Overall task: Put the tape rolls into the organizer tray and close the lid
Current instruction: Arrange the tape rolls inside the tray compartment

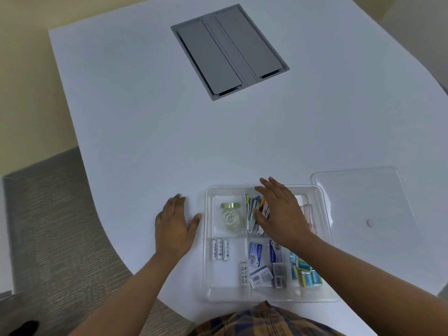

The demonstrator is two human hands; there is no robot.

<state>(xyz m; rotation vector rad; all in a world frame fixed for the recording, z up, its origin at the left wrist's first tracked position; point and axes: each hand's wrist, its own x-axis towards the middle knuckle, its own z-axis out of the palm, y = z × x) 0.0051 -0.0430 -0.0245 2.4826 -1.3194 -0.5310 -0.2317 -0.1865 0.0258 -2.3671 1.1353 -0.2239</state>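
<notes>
A clear plastic organizer tray (pixel 208 238) sits at the near table edge, uncovered. In its far-left compartment lie two tape rolls: a green patterned one (pixel 230 205) standing on edge and a clear one (pixel 231 220) lying flat. My left hand (pixel 175 226) rests flat on the table just left of the tray, fingers apart, holding nothing. My right hand (pixel 282 213) hovers open over the tray's far middle compartment, above a bundle of clips and pens (pixel 253 214). The clear lid (pixel 363 202) lies flat on the table right of the tray.
Batteries (pixel 220 249), small boxes (pixel 257 257) and blue packets (pixel 306 272) fill the tray's near compartments. A grey cable hatch (pixel 230 52) is set into the white table far ahead. The table edge curves away on the left above grey carpet (pixel 48 226).
</notes>
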